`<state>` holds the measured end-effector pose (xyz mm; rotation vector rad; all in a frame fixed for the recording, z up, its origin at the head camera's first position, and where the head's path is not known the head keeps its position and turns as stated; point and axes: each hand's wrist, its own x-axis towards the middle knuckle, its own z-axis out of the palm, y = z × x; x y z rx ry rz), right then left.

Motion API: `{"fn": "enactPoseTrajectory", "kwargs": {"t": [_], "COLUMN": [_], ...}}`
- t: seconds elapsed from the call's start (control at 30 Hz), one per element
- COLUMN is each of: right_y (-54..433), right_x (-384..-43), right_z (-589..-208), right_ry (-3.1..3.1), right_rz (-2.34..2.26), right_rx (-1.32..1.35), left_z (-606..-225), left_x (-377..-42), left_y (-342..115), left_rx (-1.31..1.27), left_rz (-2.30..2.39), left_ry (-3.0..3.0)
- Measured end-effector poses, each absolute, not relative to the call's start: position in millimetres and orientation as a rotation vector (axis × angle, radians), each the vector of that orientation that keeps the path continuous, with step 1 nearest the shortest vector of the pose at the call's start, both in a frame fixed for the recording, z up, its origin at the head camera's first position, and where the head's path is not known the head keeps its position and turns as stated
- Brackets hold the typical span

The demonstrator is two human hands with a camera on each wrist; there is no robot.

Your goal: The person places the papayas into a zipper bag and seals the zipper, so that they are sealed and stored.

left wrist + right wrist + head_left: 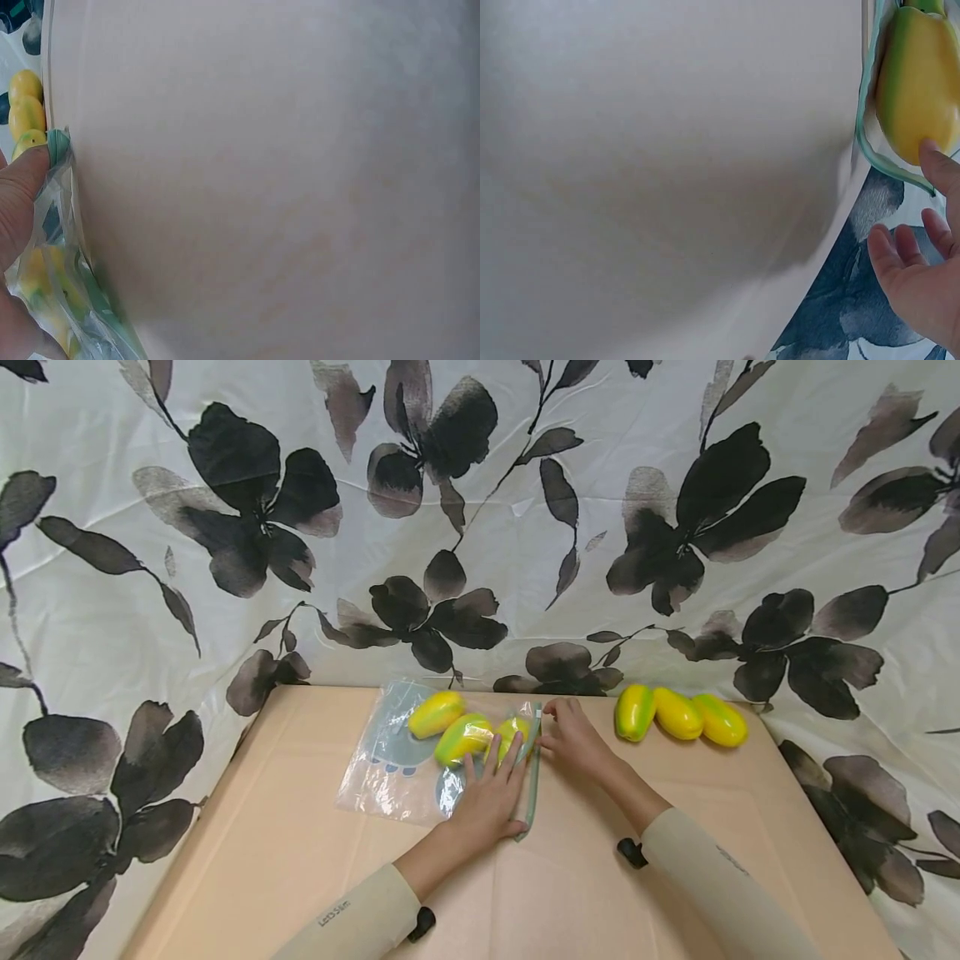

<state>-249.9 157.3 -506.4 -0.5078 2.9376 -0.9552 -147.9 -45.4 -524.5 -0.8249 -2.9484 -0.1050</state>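
A clear zip bag with a green zip edge and pale blue print lies on the table. Several yellow-green, mango-like fruits are inside it. My left hand rests on the bag's right part, fingers stretched over the plastic. In the left wrist view its thumb touches the green zip edge. My right hand is at the far end of that edge. Seen from the right wrist, its thumb overlaps the tip of a fruit, apart from the loosely bent fingers.
Three more yellow-green fruits stand side by side at the table's back right. The tan table ends at a floral cloth hanging behind and at the sides.
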Motion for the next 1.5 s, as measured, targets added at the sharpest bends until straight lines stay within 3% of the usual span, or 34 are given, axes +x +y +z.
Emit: {"fn": "enactPoseTrajectory", "kwargs": {"t": [0.3, 0.77, 1.13, 1.5], "right_y": [166.1, 229.3, 272.9, 278.4], "right_x": [-246.2, -239.9, -254.5, -273.5], "right_z": [-503.0, -482.7, -478.7, -487.6], "right_ry": [2.915, 3.020, 3.087, 3.069], "right_rz": [-0.943, -1.007, -0.892, -0.645], "right_rx": [-0.488, -0.433, -0.221, -0.184], "left_z": [-524.8, -527.3, -524.6, -526.2], "left_x": [-147.6, -148.5, -147.8, -149.1], "left_y": [-46.6, -46.5, -46.8, -45.2], "left_rx": [-0.819, -0.814, -0.809, -0.797], "left_rz": [-0.117, -0.158, -0.160, -0.135], "left_ry": [-2.962, -2.971, -2.969, -2.964]}}
